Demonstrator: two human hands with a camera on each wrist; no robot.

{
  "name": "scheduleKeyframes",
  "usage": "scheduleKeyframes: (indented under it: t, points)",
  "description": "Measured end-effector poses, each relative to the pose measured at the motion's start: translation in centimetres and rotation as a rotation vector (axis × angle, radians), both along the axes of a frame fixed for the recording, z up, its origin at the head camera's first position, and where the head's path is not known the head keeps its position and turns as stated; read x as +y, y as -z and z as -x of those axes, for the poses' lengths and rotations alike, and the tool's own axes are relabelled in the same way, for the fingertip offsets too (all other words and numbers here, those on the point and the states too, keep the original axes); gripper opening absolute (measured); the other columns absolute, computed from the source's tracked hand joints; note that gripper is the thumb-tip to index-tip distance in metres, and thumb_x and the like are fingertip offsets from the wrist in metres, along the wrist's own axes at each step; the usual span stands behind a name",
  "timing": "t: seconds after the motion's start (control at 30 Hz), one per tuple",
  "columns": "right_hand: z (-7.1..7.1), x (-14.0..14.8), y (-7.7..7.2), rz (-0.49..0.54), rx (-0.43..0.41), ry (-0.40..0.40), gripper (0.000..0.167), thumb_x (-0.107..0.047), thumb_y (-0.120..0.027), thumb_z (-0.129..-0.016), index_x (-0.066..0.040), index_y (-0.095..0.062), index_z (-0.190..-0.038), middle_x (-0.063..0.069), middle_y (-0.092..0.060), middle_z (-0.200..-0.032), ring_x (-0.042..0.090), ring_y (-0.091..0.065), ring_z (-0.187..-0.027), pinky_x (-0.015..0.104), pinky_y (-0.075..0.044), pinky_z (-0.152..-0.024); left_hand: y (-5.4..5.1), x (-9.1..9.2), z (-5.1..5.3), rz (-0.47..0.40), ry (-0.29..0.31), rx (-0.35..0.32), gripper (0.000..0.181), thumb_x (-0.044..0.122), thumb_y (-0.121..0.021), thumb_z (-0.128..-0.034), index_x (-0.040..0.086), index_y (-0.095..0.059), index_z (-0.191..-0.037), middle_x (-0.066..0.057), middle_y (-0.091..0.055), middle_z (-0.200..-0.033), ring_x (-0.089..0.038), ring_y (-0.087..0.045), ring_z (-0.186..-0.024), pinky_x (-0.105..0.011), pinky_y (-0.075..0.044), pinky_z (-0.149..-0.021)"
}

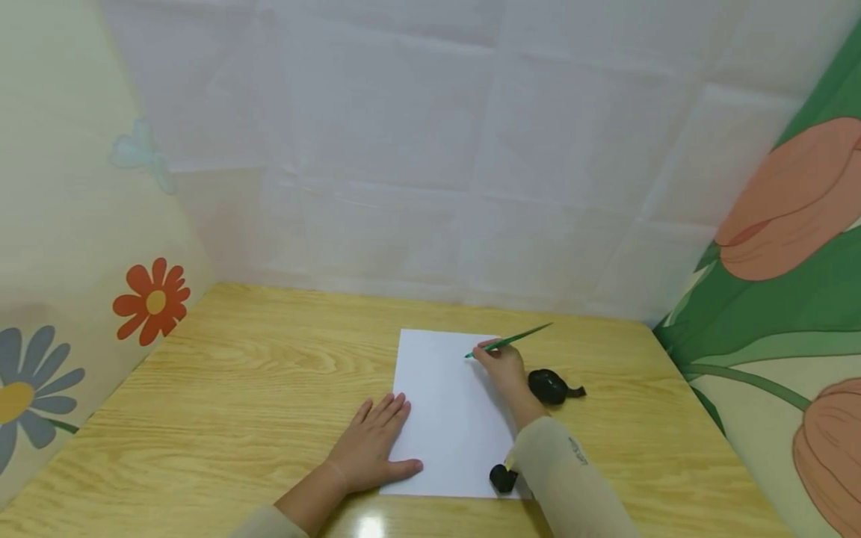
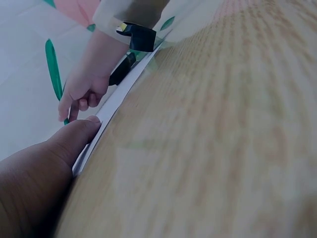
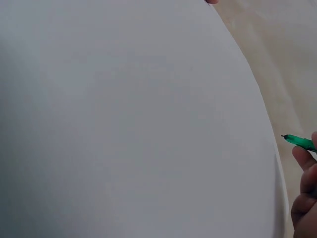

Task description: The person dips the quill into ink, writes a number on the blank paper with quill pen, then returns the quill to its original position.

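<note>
A white sheet of paper point(image 1: 440, 426) lies on the wooden table. My left hand point(image 1: 368, 450) rests flat across its left edge, fingers straight and thumb spread; the left wrist view shows the thumb point(image 2: 74, 139) along the paper's edge. Over the upper right of the sheet, my right hand point(image 1: 506, 370) pinches a slim green pen point(image 1: 516, 338) with a leaf-shaped tail. The pen's dark tip point(image 3: 284, 136) points down to the left in the head view. Whether it touches the paper I cannot tell. No marks can be made out on the sheet.
A black rounded object with a short tail point(image 1: 548, 387) lies just right of my right wrist. Another small black piece point(image 1: 502, 478) shows beside the right sleeve, over the paper's lower edge. White sheeting point(image 1: 403, 149) hangs behind the table point(image 1: 269, 373); flower-patterned panels flank it.
</note>
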State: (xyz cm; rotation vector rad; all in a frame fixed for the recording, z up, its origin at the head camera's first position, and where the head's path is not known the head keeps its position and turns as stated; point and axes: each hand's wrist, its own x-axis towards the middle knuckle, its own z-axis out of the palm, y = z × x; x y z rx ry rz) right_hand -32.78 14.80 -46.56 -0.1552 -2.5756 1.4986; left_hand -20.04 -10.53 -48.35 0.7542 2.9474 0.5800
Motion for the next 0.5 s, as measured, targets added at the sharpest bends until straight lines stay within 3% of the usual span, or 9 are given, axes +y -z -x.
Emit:
scheduleKeyframes:
  t: [0.13, 0.33, 0.5]
  points:
    - [0.15, 0.1, 0.23, 0.006, -0.018, 0.004, 0.025, -0.024, -0.069, -0.087, -0.003, -0.071, -0.101, 0.017, -0.071, -0.108, 0.028, -0.066, -0.102, 0.031, -0.055, -0.084, -0.21, 0.0, -0.08, -0.012, 0.004, -0.003, 0.098, 0.07, -0.055, -0.0846, 0.002, -0.034, -0.151, -0.013, -0.027, -0.161, -0.032, -0.021, -0.151, -0.056, -0.011, -0.122]
    - [0.19, 0.18, 0.56, 0.016, -0.009, 0.005, 0.026, -0.022, -0.069, -0.086, -0.001, -0.071, -0.1, 0.019, -0.071, -0.105, 0.027, -0.066, -0.097, 0.024, -0.052, -0.075, -0.28, -0.04, -0.22, -0.022, 0.009, -0.005, 0.098, 0.07, -0.055, -0.0845, 0.001, -0.034, -0.151, -0.014, -0.027, -0.161, -0.033, -0.022, -0.151, -0.057, -0.012, -0.122]
    - [0.11, 0.11, 0.59, 0.029, -0.036, 0.016, 0.026, -0.022, -0.07, -0.086, -0.002, -0.071, -0.101, 0.018, -0.071, -0.107, 0.028, -0.065, -0.1, 0.027, -0.053, -0.08, -0.33, -0.06, -0.2, -0.015, 0.006, -0.008, 0.098, 0.071, -0.054, -0.0845, 0.001, -0.033, -0.151, -0.013, -0.027, -0.161, -0.032, -0.021, -0.151, -0.056, -0.011, -0.122]
